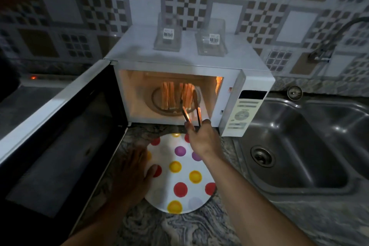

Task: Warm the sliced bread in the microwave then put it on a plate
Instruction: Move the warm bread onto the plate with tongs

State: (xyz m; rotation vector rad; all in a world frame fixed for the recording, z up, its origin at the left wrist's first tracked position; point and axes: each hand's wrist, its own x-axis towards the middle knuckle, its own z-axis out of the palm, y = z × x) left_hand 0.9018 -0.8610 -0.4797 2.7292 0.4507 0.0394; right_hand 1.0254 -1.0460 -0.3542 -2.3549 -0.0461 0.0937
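The bread slices [171, 96] stand upright on the turntable inside the lit microwave [139, 46], whose door [60, 126] swings wide open toward 9 o'clock. The right hand [201, 138] grips a pair of tongs [191, 110] with curled fingers and reaches in toward 12 o'clock, the tips set either side of the rightmost slices. The left hand [133, 168] lies flat with fingers straight and holds nothing, resting at the 9 o'clock edge of the spotted plate [165, 158] on the table [179, 229], with the sink [299, 146] at the plate's 3 o'clock.
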